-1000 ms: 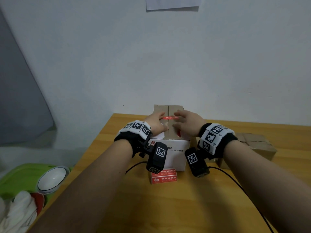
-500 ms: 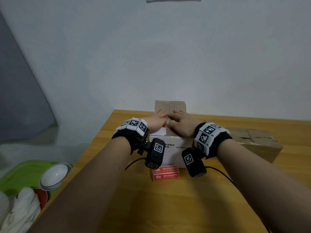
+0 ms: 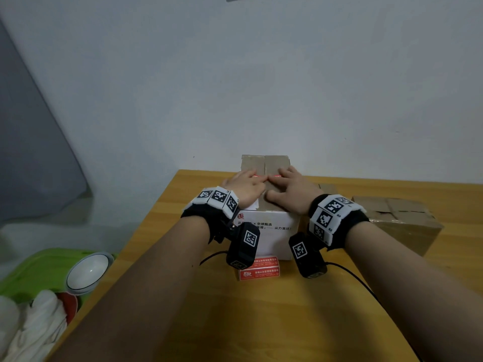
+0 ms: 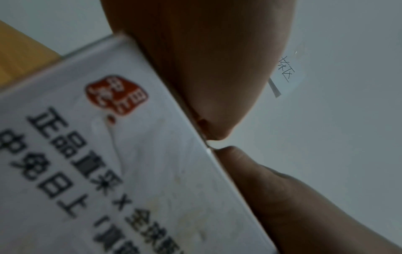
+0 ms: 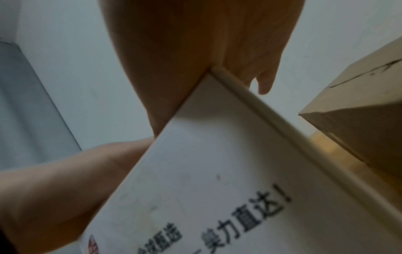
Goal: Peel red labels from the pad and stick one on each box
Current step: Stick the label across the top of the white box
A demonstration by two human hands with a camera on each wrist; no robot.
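A cardboard box (image 3: 269, 231) with a white printed front stands in the middle of the wooden table. Both hands lie flat on its brown top flaps. My left hand (image 3: 245, 185) and my right hand (image 3: 290, 186) press a red label (image 3: 266, 176) down with straight fingers; only slivers of red show between the fingertips. The red label pad (image 3: 258, 270) lies on the table just in front of the box. Close up, the left wrist view shows the white box front (image 4: 108, 163), and the right wrist view shows the same front (image 5: 217, 180) under my palm.
A second brown cardboard box (image 3: 397, 223) sits to the right, seen also as the brown box (image 5: 359, 103) in the right wrist view. Off the table's left edge are a green tray (image 3: 31, 270), a white bowl (image 3: 87, 271) and white cloth (image 3: 31, 325). Black cables (image 3: 360, 283) trail over the table (image 3: 235, 322).
Both hands have lowered from holding the label above the box to lying flat on its top, pressing the label down. The head view has shifted slightly.
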